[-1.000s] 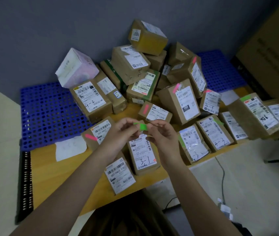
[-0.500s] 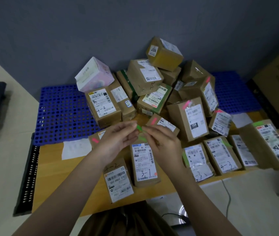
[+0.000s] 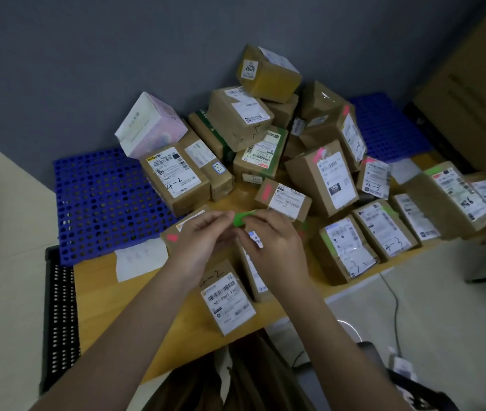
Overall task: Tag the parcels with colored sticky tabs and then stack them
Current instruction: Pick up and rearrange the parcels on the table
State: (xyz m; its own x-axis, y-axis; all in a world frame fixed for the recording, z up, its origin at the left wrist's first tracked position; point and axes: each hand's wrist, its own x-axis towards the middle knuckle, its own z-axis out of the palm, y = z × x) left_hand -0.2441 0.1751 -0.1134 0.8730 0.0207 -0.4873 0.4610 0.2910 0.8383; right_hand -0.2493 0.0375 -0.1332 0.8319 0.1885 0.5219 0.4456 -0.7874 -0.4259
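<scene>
- The grey wall [image 3: 87, 54] closes off the back of the scene, and pale floor [image 3: 4, 292] runs down both sides; a large cardboard carton [image 3: 479, 84] stands at the far right.
- The wooden table [image 3: 102, 298] carries a blue perforated mat [image 3: 99, 200] along its rear edge, with a black perforated crate [image 3: 61, 315] just beside its left side.
- A loose heap of parcels [image 3: 253, 120] rises against the wall, topped by a box marked 2004 [image 3: 268, 74]; a row of flatter parcels lies to the right, several already bearing pink or green tabs.
- The untagged-looking parcel [image 3: 227, 301] marked 4-2 lies nearest the person, partly under the forearms.
- The left hand [image 3: 203, 241] and right hand [image 3: 274, 247] meet above the table's middle, fingers of both curled in to pinch the green tab [image 3: 240, 219] between them; the right hand also seems to hold a small pad of tabs, though blur makes this uncertain.
- The step in hand appears to be peeling a tab free. The next move likely calls for pressing it onto a bare parcel nearby; stacking has not begun for the front rows.
</scene>
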